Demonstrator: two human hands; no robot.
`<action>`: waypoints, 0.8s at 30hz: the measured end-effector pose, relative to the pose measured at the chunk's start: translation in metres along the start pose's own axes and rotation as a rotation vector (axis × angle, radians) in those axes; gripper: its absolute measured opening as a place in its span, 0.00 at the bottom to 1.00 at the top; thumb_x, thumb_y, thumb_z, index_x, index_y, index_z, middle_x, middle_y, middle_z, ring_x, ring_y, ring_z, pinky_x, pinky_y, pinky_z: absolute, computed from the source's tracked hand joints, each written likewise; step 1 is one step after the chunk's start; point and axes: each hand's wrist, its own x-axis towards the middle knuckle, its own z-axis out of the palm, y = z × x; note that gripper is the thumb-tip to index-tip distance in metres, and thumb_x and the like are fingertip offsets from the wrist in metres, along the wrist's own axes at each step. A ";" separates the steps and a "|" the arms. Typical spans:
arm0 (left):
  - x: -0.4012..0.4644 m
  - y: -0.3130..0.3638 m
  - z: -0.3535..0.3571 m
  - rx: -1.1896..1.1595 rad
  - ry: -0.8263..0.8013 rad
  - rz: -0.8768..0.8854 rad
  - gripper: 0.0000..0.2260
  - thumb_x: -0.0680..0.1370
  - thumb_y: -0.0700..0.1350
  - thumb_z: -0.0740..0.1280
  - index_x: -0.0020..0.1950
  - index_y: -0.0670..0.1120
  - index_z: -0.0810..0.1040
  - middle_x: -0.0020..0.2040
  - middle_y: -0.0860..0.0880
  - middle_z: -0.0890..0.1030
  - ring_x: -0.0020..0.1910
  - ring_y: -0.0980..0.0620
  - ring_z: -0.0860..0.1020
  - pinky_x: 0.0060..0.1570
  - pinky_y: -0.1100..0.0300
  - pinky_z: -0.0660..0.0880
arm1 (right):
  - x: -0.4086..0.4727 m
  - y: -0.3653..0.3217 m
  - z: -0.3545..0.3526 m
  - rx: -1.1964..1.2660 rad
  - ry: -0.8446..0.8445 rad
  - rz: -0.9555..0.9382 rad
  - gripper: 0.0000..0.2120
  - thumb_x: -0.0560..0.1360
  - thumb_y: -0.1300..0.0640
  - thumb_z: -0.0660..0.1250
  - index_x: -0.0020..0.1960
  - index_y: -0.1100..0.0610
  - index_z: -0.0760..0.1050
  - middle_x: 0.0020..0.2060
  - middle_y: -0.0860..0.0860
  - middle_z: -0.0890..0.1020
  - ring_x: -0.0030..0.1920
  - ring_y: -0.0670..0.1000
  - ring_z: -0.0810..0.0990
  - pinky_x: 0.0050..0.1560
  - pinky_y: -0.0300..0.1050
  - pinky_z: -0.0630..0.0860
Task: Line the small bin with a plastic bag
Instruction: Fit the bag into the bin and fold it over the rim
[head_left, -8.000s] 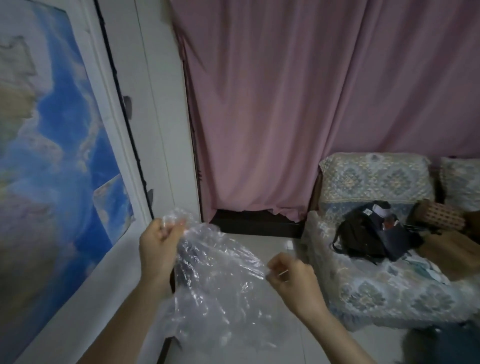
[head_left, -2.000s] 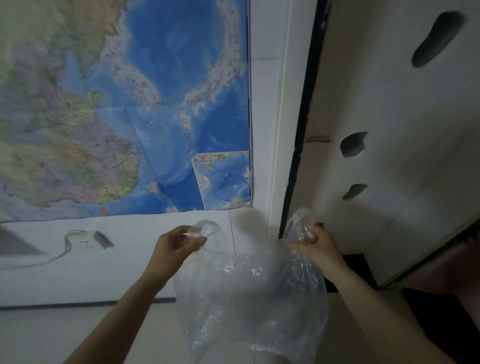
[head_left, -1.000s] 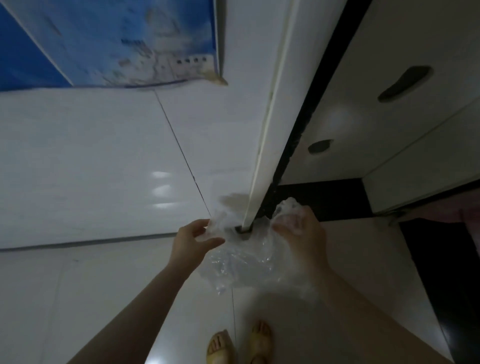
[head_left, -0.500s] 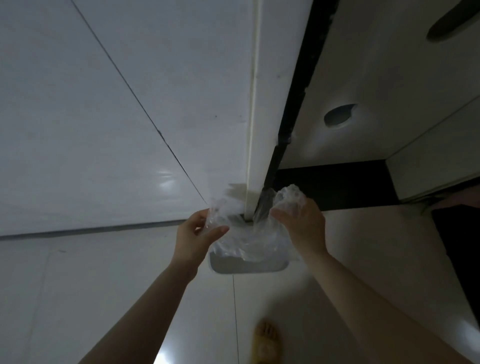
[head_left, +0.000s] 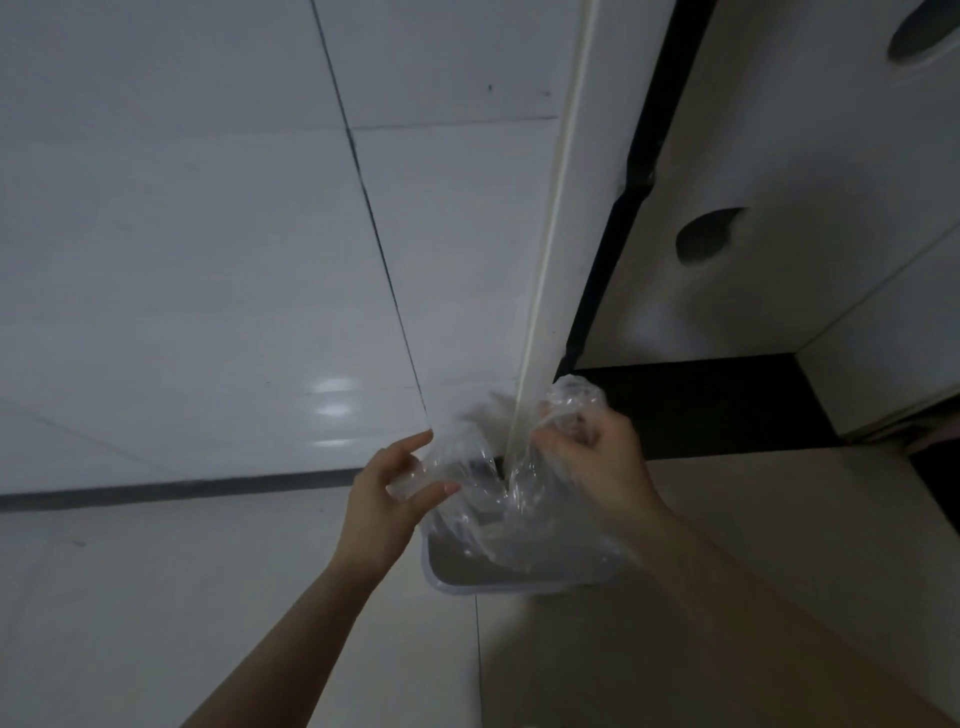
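Observation:
A small white bin (head_left: 470, 581) stands on the floor against the corner of a white wall. A clear plastic bag (head_left: 511, 512) hangs into the bin's opening. My left hand (head_left: 387, 493) pinches the bag's left edge between thumb and fingers, above the bin's left rim. My right hand (head_left: 592, 454) grips the bunched right edge of the bag, above the bin's far right side. The bag's lower part lies inside the bin, and the bin's far rim is hidden behind the plastic and my hands.
White tiled wall (head_left: 208, 260) rises on the left, ending in a corner strip (head_left: 545, 260) just behind the bin. A white cabinet with dark oval handle cut-outs (head_left: 709, 241) stands on the right above a black plinth (head_left: 701, 405). Pale floor tiles surround the bin.
My head has tilted down from the wall map to the floor. My hands have lowered the opened bag into the bin, and it now hangs deeper inside.

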 end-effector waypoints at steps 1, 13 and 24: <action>0.003 -0.005 -0.001 -0.005 0.028 0.034 0.22 0.66 0.48 0.76 0.58 0.57 0.76 0.51 0.48 0.80 0.48 0.52 0.79 0.50 0.53 0.79 | 0.003 0.003 0.001 0.029 0.001 -0.033 0.09 0.67 0.60 0.74 0.46 0.59 0.79 0.37 0.54 0.83 0.39 0.51 0.82 0.43 0.49 0.78; 0.029 -0.077 0.015 0.227 0.000 0.231 0.35 0.57 0.63 0.72 0.62 0.60 0.67 0.53 0.53 0.72 0.49 0.54 0.73 0.52 0.56 0.75 | 0.017 0.064 0.016 -0.169 -0.118 -0.239 0.23 0.63 0.52 0.78 0.55 0.55 0.76 0.50 0.48 0.81 0.50 0.44 0.79 0.52 0.36 0.76; 0.030 -0.035 0.019 0.198 -0.221 0.535 0.30 0.64 0.62 0.70 0.64 0.67 0.65 0.64 0.68 0.68 0.60 0.77 0.65 0.53 0.83 0.62 | 0.002 0.059 0.022 -0.243 -0.180 -0.253 0.33 0.61 0.53 0.79 0.62 0.54 0.70 0.56 0.50 0.80 0.56 0.48 0.79 0.60 0.52 0.76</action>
